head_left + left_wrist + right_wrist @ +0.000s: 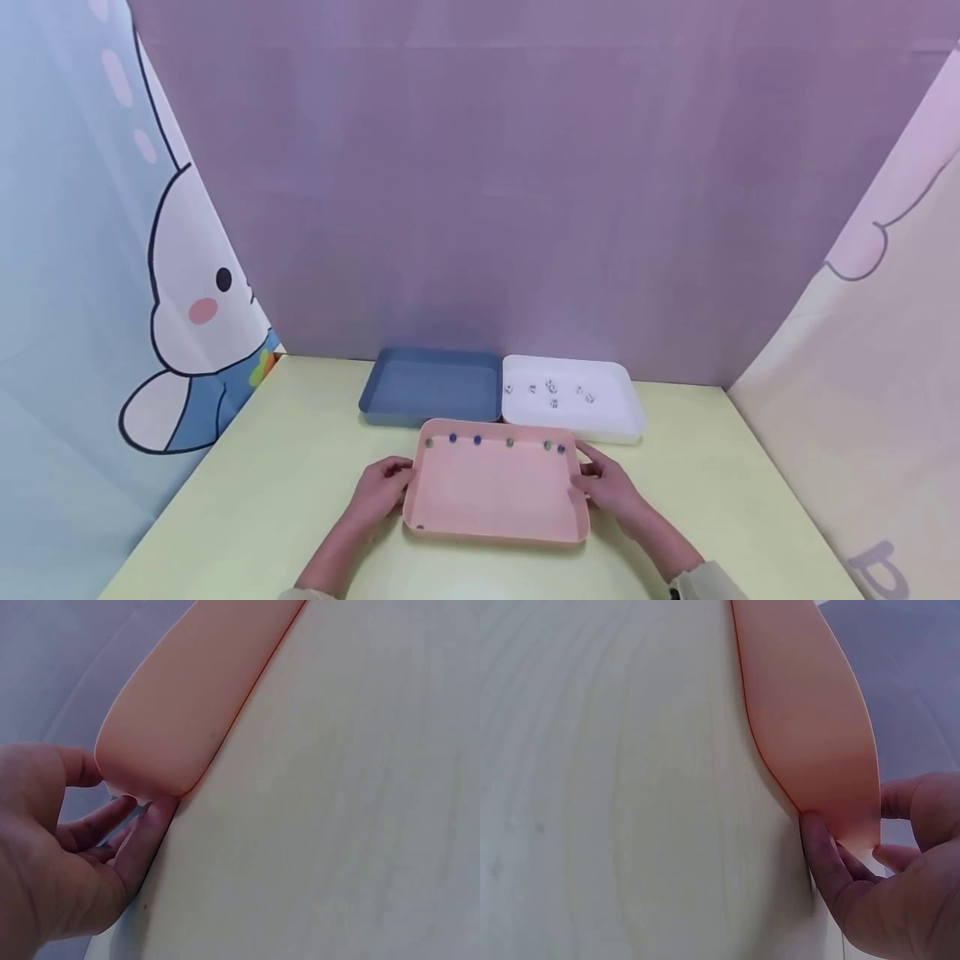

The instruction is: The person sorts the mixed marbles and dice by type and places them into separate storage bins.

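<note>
Between both hands is a pink tray (498, 492), close to the table's near side. Gripping its left side, my left hand (381, 490) has fingers at the rim and low by the base. On the opposite side my right hand (611, 487) holds the tray likewise, as the right wrist view shows with the pink wall (810, 712) between the fingers. Along the tray's far edge lie several small green and blue marbles, among them a blue marble (477, 440) and a green marble (510, 442). Another marble (420, 527) shows at the near left corner.
Behind the pink tray stand a blue-grey tray (438, 383) on the left and a white tray (630, 400) on the right, side by side. Several clear, patterned marbles (551, 387) lie in the white one. Cloth curtains (480, 183) surround the pale yellow table (285, 467).
</note>
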The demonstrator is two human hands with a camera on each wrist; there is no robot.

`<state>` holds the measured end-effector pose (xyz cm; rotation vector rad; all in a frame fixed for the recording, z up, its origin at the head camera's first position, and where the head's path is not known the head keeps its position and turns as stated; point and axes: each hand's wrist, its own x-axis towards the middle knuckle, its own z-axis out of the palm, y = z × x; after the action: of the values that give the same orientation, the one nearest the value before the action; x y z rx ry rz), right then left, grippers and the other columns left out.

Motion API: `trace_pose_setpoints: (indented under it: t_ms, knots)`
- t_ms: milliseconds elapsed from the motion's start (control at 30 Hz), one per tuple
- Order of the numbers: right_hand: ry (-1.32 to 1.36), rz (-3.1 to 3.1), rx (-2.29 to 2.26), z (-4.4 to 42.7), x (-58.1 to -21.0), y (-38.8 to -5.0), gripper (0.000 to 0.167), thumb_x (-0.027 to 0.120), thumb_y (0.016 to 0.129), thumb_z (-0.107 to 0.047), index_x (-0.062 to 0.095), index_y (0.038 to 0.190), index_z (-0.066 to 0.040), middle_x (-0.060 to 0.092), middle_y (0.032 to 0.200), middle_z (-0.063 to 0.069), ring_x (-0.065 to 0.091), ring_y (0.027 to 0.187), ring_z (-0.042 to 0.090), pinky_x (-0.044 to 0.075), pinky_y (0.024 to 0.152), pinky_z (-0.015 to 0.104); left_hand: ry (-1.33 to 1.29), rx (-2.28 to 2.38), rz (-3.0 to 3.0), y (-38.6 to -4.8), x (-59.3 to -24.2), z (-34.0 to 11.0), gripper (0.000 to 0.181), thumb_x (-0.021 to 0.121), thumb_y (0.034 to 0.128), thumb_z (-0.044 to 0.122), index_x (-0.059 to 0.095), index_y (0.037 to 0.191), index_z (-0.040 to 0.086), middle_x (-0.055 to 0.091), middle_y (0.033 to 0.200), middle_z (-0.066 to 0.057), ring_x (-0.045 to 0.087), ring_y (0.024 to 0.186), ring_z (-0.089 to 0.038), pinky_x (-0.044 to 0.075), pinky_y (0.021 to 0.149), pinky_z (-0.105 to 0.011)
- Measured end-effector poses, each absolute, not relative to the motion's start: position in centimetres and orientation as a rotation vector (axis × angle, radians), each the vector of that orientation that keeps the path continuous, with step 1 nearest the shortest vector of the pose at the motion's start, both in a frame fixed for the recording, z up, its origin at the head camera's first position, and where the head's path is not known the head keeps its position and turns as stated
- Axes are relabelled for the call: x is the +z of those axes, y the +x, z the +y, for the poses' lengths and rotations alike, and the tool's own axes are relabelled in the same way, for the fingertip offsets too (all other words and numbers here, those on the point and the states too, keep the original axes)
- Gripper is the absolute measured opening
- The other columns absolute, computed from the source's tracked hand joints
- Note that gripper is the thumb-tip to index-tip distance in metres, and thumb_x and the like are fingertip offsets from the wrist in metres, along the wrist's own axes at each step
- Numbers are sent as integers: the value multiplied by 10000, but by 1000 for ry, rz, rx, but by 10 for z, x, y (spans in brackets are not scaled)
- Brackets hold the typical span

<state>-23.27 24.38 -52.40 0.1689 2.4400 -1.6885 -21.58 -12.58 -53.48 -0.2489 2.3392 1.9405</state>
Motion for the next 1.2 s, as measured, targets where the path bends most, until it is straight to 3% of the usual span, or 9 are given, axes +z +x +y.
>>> trace_pose_setpoints:
  t_ms: [300, 500, 567, 700, 867, 1033, 1200]
  knots:
    - [137, 2511, -1667, 242, -523, -232, 669, 658, 865, -14, 422, 1481, -128, 614, 1038, 124, 564, 811, 208, 518, 609, 303, -119, 1857, 2239, -222, -523, -134, 412, 586, 956, 199, 536, 1264, -70, 612, 1012, -154, 649, 819, -222, 569, 574, -383]
    - [141, 2526, -1650, 241, -520, -228, 665, 661, 877, -29, 413, 1486, -128, 613, 1025, 118, 547, 810, 207, 505, 600, 285, -73, 1669, 2494, -229, -518, -135, 398, 628, 928, 192, 555, 1241, -42, 615, 893, -90, 599, 662, -181, 493, 512, -322]
    - [150, 2523, -1647, 240, -520, -227, 666, 660, 879, -27, 408, 1487, -125, 610, 1023, 120, 543, 811, 209, 504, 599, 284, -69, 1536, 2656, -231, -514, -134, 380, 672, 899, 197, 592, 1203, -17, 629, 861, -57, 583, 648, -170, 477, 529, -322]
    - [159, 2529, -1643, 240, -521, -227, 659, 660, 882, -38, 409, 1486, -118, 606, 1036, 124, 545, 824, 208, 512, 610, 286, -19, 1274, 2922, -238, -505, -132, 301, 716, 858, 205, 673, 1117, 56, 663, 904, -45, 601, 766, -169, 497, 634, -352]
    - [175, 2530, -1646, 242, -524, -226, 646, 654, 884, -32, 417, 1479, -109, 606, 1047, 130, 543, 831, 210, 507, 611, 280, 118, 1002, 3096, -249, -487, -119, 215, 714, 867, 221, 726, 1055, 117, 675, 1056, -101, 631, 909, -287, 524, 680, -426]
    - [192, 2506, -1655, 242, -526, -228, 647, 645, 881, -20, 423, 1479, -124, 603, 1051, 132, 546, 811, 213, 509, 605, 284, 136, 624, 3170, -262, -468, -101, 119, 679, 877, 218, 758, 962, 188, 619, 1103, -101, 528, 1057, -392, 468, 816, -562]
    - [207, 2492, -1651, 239, -525, -231, 643, 631, 887, -24, 415, 1484, -125, 598, 1071, 144, 558, 813, 215, 518, 626, 299, 94, 405, 3116, -278, -458, -86, 222, 605, 907, 177, 692, 705, 202, 577, 989, -61, 474, 950, -336, 406, 850, -580]
